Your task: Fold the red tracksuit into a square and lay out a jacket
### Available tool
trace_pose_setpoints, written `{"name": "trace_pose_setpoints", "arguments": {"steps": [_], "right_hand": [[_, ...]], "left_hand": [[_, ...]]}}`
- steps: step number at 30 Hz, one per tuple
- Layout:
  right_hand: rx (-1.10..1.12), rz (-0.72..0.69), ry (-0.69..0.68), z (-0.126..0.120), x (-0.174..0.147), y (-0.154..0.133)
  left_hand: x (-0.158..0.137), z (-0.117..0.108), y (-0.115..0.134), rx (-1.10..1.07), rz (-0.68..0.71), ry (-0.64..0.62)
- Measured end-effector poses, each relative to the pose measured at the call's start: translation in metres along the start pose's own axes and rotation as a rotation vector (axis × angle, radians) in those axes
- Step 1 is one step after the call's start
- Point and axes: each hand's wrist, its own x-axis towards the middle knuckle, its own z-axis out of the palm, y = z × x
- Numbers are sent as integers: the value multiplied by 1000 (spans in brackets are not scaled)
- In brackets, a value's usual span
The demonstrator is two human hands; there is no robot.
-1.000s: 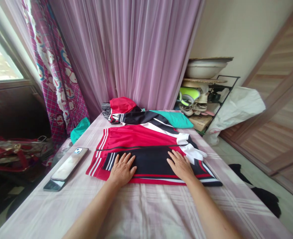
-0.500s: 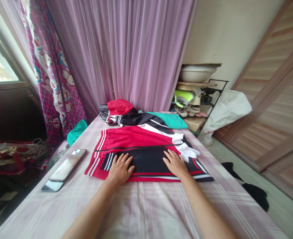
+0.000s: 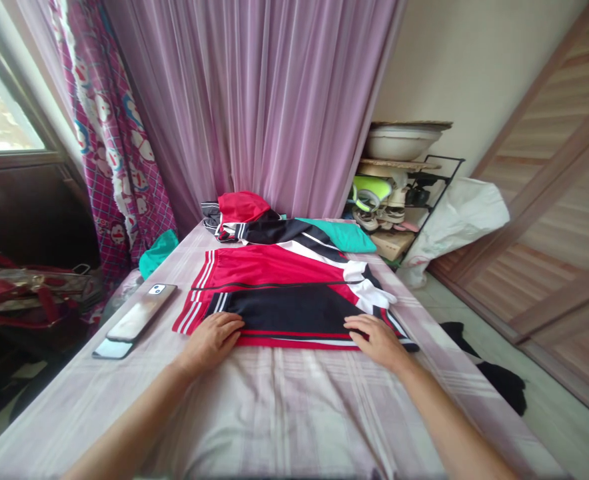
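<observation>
A red, black and white zip jacket (image 3: pixel 269 267) lies flat in front of me, with one black sleeve (image 3: pixel 289 310) folded along its near side. White stripes mark its red hem at the left. My left hand (image 3: pixel 218 337) rests at the near left part of the jacket, by the striped cuff, fingers extended and slightly bent. At the near right, my right hand (image 3: pixel 377 339) touches the black sleeve, its fingers also extended and the thumb apart. The other black sleeve (image 3: pixel 294 235) stretches out at the far side. Both palms' undersides are hidden.
A phone (image 3: pixel 144 313) lies on another flat device at the left of the plaid-covered surface (image 3: pixel 284 413). Behind the jacket are a teal cloth (image 3: pixel 352 237) and a red garment (image 3: pixel 244 205). A shelf rack with shoes (image 3: pixel 379 217) and a white bag (image 3: pixel 467 213) stand to the right.
My hands have moved apart and toward the jacket's near edge, left hand leftward and right hand rightward. Their spread fingers have drawn closer together. The view has shifted slightly.
</observation>
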Motion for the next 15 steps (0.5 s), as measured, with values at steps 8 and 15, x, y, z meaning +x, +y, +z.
{"name": "trace_pose_setpoints", "arguments": {"steps": [8, 15], "right_hand": [[-170, -12, -239, -38, -32, 19], [-348, 74, -248, -39, 0, 2]], "left_hand": [[-21, -23, -38, 83, 55, -211], [2, -45, -31, 107, 22, -285]]}}
